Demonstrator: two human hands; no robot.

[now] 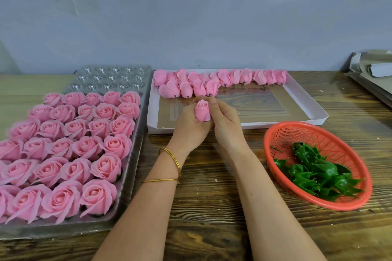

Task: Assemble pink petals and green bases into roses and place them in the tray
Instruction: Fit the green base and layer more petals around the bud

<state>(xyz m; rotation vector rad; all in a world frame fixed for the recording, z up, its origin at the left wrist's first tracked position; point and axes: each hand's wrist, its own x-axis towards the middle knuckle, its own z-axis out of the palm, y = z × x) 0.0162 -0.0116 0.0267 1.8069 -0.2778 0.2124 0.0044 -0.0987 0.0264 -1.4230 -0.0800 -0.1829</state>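
A pink petal bud stands upright between both hands over the near edge of the white box. My left hand holds it from below and the left. My right hand pinches its right side with thumb and fingers. More pink buds lie in rows at the far side of the white box. Green bases are heaped in the red basket to the right. Several finished roses fill the clear plastic tray on the left; its far cells hold nothing.
All of this sits on a wooden table against a grey wall. Folded cardboard and paper lie at the far right corner. Two gold bangles circle my left wrist.
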